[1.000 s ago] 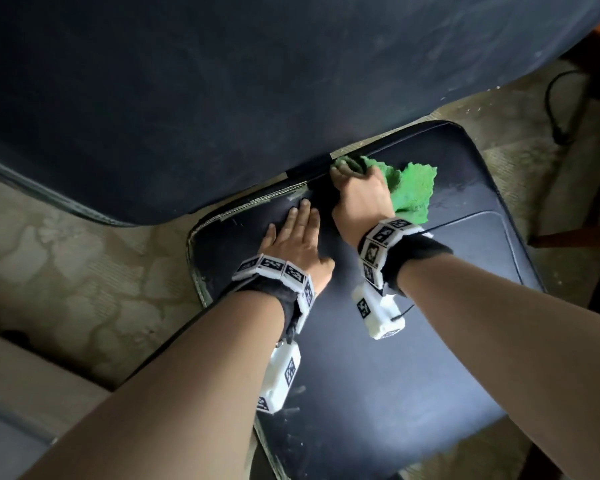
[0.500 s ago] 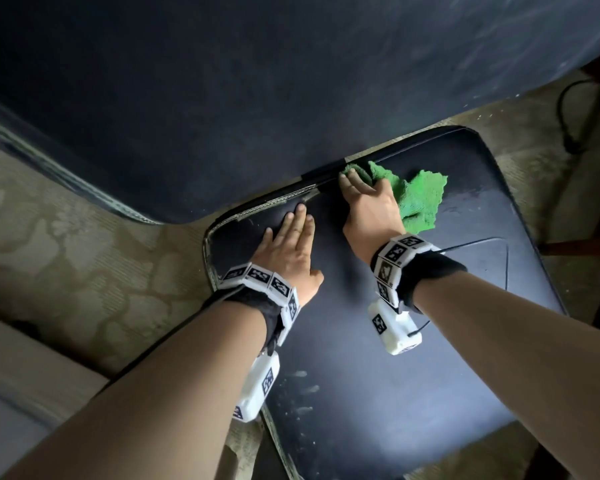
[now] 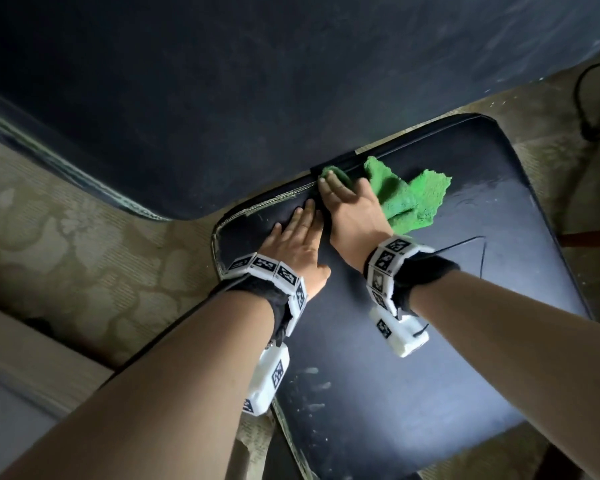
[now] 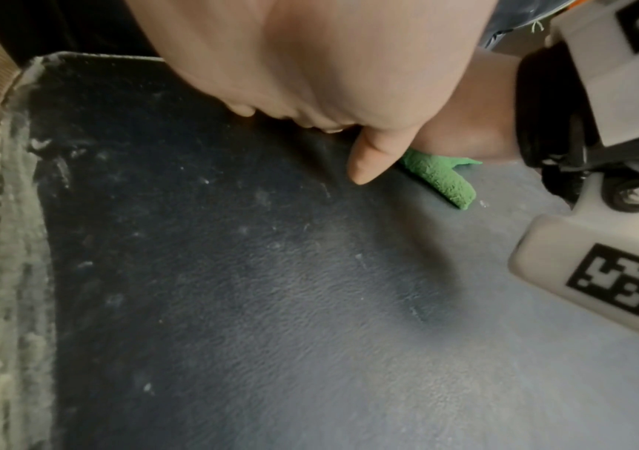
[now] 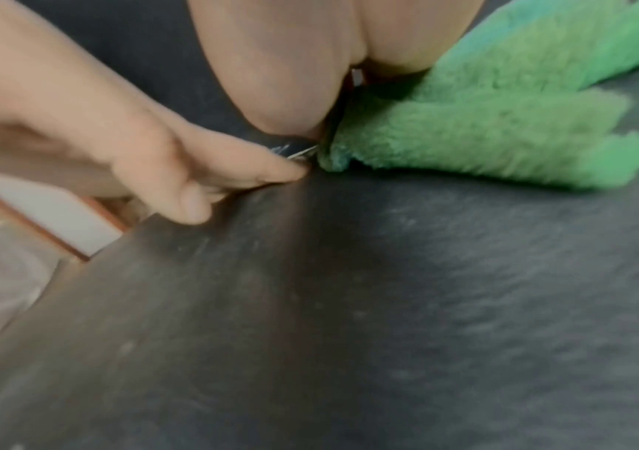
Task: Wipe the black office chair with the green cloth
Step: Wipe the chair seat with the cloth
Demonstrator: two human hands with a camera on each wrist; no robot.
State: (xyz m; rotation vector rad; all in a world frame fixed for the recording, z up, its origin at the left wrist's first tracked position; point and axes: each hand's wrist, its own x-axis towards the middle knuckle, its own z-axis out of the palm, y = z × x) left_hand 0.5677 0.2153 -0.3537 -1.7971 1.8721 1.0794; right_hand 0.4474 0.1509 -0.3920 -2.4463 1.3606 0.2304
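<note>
The black office chair shows its dusty seat (image 3: 413, 341) and, above it, the backrest (image 3: 257, 81). A crumpled green cloth (image 3: 413, 195) lies at the seat's rear seam. My right hand (image 3: 347, 202) presses on the cloth's left part with straight fingers, the fingertips at the seam under the backrest. My left hand (image 3: 298, 233) lies flat on the seat just left of the right hand, fingers straight. In the left wrist view the cloth (image 4: 445, 179) peeks out past the left thumb. In the right wrist view the cloth (image 5: 483, 131) sits under the palm on the seat (image 5: 387, 304).
A patterned beige carpet (image 3: 84, 254) surrounds the chair. A black cable (image 3: 589, 98) lies on the floor at the far right. A pale piece of furniture (image 3: 21, 375) stands at the lower left. The seat's left rim (image 4: 2, 274) is worn and whitish.
My right hand's fingers have straightened over the cloth and pushed it a little further into the rear seam. My left hand has stayed flat on the seat.
</note>
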